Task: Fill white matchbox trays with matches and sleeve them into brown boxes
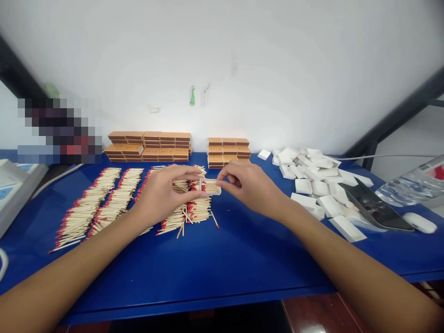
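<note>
Table (pixel 208 273) gives moving room in its blue stretch between the near edge and everything farther back. White boxes (pixel 321 188) heap at right; matchboxes (pixel 166 144) stack along the far edge; matches (pixel 88 203) lie in rows at left and center. Left hand (pixel 161 189), half open, grips the left end of a match-holding tray (pixel 217 190); right hand (pixel 251 185), curled, pinches at its right end.

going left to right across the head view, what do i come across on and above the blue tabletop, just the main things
Leftmost row of matches → left hand → small tray with matches in it → right hand → pile of small white boxes → dark phone → rounded white object
</note>
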A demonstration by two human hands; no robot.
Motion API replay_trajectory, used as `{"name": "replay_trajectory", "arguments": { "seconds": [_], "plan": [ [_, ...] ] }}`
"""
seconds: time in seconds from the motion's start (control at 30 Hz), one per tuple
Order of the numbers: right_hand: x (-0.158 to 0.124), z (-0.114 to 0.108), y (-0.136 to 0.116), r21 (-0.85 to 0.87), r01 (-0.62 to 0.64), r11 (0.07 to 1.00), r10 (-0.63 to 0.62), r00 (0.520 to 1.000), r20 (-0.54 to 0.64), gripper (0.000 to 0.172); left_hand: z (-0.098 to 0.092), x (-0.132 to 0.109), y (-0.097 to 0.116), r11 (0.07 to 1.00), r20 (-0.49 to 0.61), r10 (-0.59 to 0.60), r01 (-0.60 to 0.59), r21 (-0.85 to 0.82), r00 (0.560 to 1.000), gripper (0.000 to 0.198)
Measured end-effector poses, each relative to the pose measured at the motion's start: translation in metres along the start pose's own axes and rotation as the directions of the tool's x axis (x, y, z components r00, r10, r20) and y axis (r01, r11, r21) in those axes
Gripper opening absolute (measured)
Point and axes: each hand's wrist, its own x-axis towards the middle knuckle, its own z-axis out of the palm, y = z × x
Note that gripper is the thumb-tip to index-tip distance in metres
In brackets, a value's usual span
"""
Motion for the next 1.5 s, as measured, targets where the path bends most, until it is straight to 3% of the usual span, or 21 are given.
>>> {"name": "replay_trajectory", "arguments": {
  "seconds": [0.23,0.33,0.43,0.53,0.7,0.83,1.0,1.1,1.3,1.5],
  "plan": [
    [-0.002,0.0,-0.001,0.039,0.131,0.991,-0.129,0.99,-0.061,0.007,0.0,0.001,0.001,0.995,0.002,-0.101,0.101,-0.012,0.995,0.049],
    [-0.003,-0.008,-0.001,0.13,0.149,0.98,-0.169,0.972,0.162,0.006,-0.002,0.003,-0.002,0.991,-0.05,-0.129,0.13,0.022,0.99,0.044],
    [-0.004,-0.012,-0.002,0.21,0.094,0.973,-0.181,0.876,0.447,0.025,-0.004,0.003,-0.004,0.992,-0.078,-0.116,0.119,0.039,0.99,0.041],
    [-0.004,-0.012,-0.003,0.223,0.042,0.974,-0.156,0.837,0.525,0.026,-0.004,0.003,-0.005,0.993,-0.08,-0.096,0.101,0.057,0.992,0.04],
    [-0.004,-0.011,-0.002,0.197,0.028,0.98,-0.129,0.844,0.521,0.018,-0.003,0.003,-0.006,0.995,-0.074,-0.074,0.079,0.064,0.995,0.043],
    [-0.004,-0.009,-0.001,0.263,0.014,0.965,-0.161,0.82,0.549,0.021,-0.002,0.003,-0.007,0.995,-0.067,-0.051,0.056,0.079,0.996,0.044],
    [-0.004,-0.007,-0.001,0.245,-0.026,0.969,-0.124,0.806,0.579,0.004,-0.002,0.002,-0.009,0.993,-0.055,-0.039,0.045,0.109,0.998,0.044],
    [-0.007,-0.004,-0.008,0.236,-0.035,0.971,-0.112,0.804,0.583,0.01,-0.003,0.002,-0.008,0.994,-0.05,-0.034,0.039,0.102,0.998,0.045],
    [-0.012,0.012,-0.027,0.276,0.019,0.961,-0.159,0.855,0.494,0.012,-0.003,0.002,-0.008,0.996,-0.037,-0.028,0.031,0.089,0.999,0.043],
    [-0.01,0.022,-0.023,0.291,0.078,0.954,-0.187,0.909,0.371,0.011,-0.002,0.001,-0.01,0.996,-0.024,-0.018,0.02,0.092,1.0,0.044]
  ]
}}
